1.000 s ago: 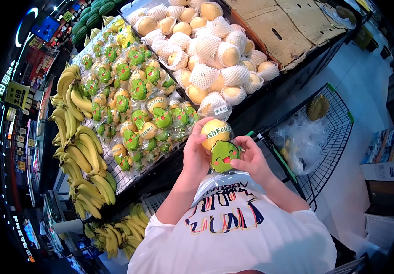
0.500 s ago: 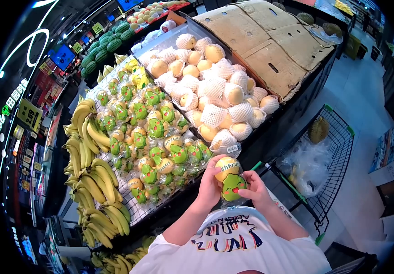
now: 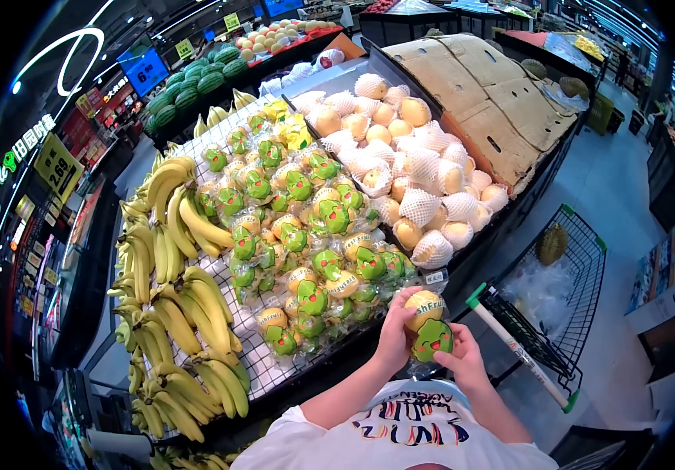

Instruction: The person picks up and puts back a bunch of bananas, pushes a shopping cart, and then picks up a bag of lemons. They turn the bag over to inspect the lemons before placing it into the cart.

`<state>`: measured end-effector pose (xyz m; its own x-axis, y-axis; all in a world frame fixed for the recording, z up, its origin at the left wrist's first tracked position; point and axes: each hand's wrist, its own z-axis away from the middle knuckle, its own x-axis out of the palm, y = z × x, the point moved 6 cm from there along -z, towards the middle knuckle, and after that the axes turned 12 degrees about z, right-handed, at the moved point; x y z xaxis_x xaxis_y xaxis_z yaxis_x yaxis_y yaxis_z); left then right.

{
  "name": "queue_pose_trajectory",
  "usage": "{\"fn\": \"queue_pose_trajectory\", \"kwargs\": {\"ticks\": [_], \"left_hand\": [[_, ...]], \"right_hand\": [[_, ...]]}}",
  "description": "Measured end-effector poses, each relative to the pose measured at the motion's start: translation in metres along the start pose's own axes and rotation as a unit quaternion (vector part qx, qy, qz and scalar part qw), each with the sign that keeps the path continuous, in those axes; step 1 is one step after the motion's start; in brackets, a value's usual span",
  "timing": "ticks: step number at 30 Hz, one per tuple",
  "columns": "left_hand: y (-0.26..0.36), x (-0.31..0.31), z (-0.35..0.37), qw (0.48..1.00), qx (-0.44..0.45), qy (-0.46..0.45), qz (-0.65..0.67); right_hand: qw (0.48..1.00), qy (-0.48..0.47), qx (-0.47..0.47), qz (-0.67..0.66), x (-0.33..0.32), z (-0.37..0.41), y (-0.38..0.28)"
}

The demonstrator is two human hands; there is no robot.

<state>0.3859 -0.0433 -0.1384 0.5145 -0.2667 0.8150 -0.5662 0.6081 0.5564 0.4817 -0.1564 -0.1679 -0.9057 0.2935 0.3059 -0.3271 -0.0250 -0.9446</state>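
Observation:
A clear printed bag of fruit, with a yellow top, partly readable "shFruit" lettering and a smiling green cartoon, is held upright in front of my chest. My left hand grips its left edge. On the other side, my right hand pinches the lower right edge between thumb and fingers. The kind of fruit inside is hidden by the print. Just beyond my left hand lie many similar bags of fruit on the white wire-grid display.
Bananas line the display's left side. Pale round fruits in foam nets fill the section behind, beside brown cardboard. To my right stands a shopping cart holding a durian and a clear plastic bag.
The view has shifted, so the display, cart and both hands sit differently in frame. The same bag of fruit stays between my hands, with nearly the same grip.

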Motion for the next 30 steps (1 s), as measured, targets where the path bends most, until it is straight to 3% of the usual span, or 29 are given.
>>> {"fn": "queue_pose_trajectory", "kwargs": {"ticks": [8, 18, 21, 24, 27, 30], "left_hand": [[-0.018, -0.028, 0.026, 0.997, -0.038, -0.065, 0.028], [-0.029, 0.008, 0.048, 0.992, -0.056, -0.111, 0.03], [-0.05, 0.022, 0.057, 0.992, -0.047, -0.115, 0.032], [-0.088, 0.036, 0.065, 0.985, -0.08, -0.142, 0.047], [-0.137, 0.051, 0.078, 0.97, -0.177, -0.143, 0.086], [-0.168, 0.082, 0.092, 0.964, -0.179, -0.187, 0.056]], "right_hand": [[0.992, 0.09, 0.042, -0.078, 0.017, 0.043, 0.025], [0.978, 0.102, 0.055, -0.171, 0.016, 0.08, 0.015], [0.972, 0.104, 0.046, -0.205, -0.003, 0.098, 0.018], [0.97, 0.095, 0.031, -0.221, -0.029, 0.122, 0.012], [0.969, 0.092, 0.017, -0.228, -0.059, 0.154, 0.014], [0.961, 0.104, 0.002, -0.255, -0.09, 0.183, 0.012]]}}
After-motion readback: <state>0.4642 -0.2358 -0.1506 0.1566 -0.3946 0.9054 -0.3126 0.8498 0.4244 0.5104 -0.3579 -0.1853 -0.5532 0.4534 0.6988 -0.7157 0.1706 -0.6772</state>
